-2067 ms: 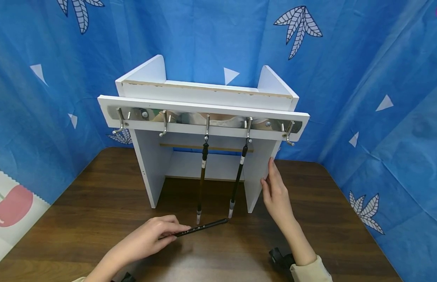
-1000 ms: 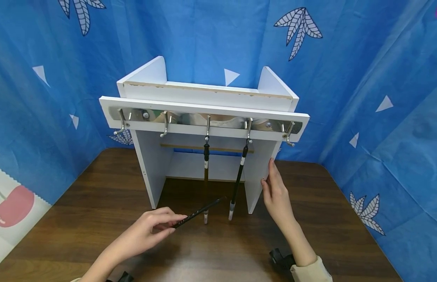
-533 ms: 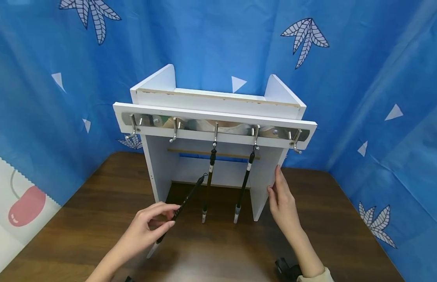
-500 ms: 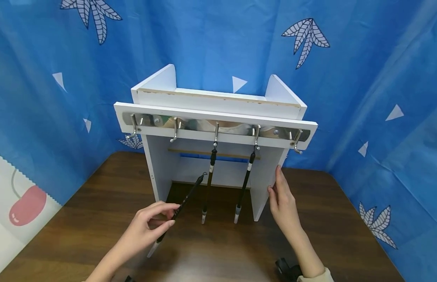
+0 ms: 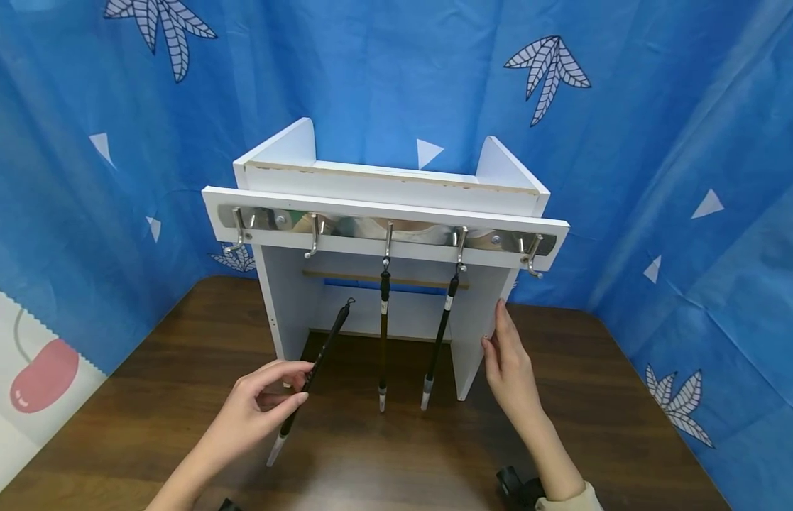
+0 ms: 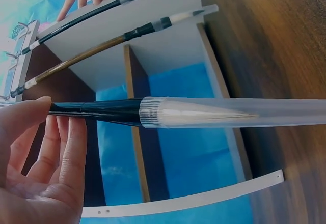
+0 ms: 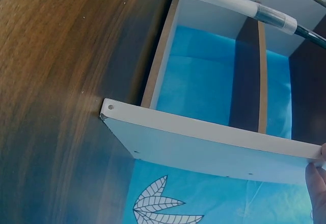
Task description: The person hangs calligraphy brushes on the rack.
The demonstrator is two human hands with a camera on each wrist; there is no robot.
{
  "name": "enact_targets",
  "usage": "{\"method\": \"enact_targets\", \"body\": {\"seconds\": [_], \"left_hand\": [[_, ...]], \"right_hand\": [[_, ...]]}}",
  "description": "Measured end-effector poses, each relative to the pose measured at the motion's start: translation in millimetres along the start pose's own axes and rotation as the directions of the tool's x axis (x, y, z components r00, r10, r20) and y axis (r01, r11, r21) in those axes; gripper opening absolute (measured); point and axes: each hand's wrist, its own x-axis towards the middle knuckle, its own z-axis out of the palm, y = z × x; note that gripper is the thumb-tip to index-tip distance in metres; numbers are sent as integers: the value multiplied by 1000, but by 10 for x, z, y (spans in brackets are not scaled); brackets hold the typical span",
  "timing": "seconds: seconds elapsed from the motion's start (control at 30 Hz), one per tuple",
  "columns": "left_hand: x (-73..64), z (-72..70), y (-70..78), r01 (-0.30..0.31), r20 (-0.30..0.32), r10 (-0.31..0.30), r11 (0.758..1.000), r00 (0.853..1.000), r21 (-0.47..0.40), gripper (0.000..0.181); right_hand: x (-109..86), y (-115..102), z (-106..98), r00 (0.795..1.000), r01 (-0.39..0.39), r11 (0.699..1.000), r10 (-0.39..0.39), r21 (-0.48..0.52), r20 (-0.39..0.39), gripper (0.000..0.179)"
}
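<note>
My left hand [image 5: 258, 401] pinches a black calligraphy brush [image 5: 329, 343] between thumb and fingers. Its looped end tilts up to the right, and a clear cap covers the pale bristles [image 6: 204, 113] at the lower end. Two more capped brushes hang by their loops from the metal hooks: a brown-handled brush [image 5: 384, 326] on the middle hook and a dark brush [image 5: 441, 330] on the hook to its right. With fingers fairly straight, my right hand [image 5: 512, 365] rests against the right side panel of the white shelf rack [image 5: 396, 186].
The hook rail [image 5: 345, 234] runs across the rack's front; its two left hooks and far right hook carry nothing. The rack stands on a dark wooden table [image 5: 396, 461]. A blue patterned curtain [image 5: 396, 71] surrounds the back and sides.
My left hand has turned the brush from nearly level to steeply tilted, its looped end now up and its capped end down. The hanging brown brush has swung slightly. My right hand stays on the panel.
</note>
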Motion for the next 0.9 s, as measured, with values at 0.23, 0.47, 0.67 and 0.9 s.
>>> {"method": "enact_targets", "body": {"seconds": [0.23, 0.47, 0.67, 0.9], "left_hand": [[41, -33, 35, -17, -15, 16, 1000, 1000, -26, 45], [68, -69, 67, -29, -60, 27, 999, 998, -37, 43], [78, -90, 57, -30, -85, 25, 998, 996, -58, 47], [99, -110, 72, -31, -91, 25, 997, 996, -68, 47]], "right_hand": [[8, 2, 3, 1000, -4, 1000, 4, 2, 0, 86], [-5, 12, 8, 1000, -10, 1000, 10, 5, 8, 86], [-5, 10, 11, 1000, -9, 1000, 9, 6, 9, 87], [8, 13, 12, 1000, -5, 1000, 5, 1, 8, 87]]}}
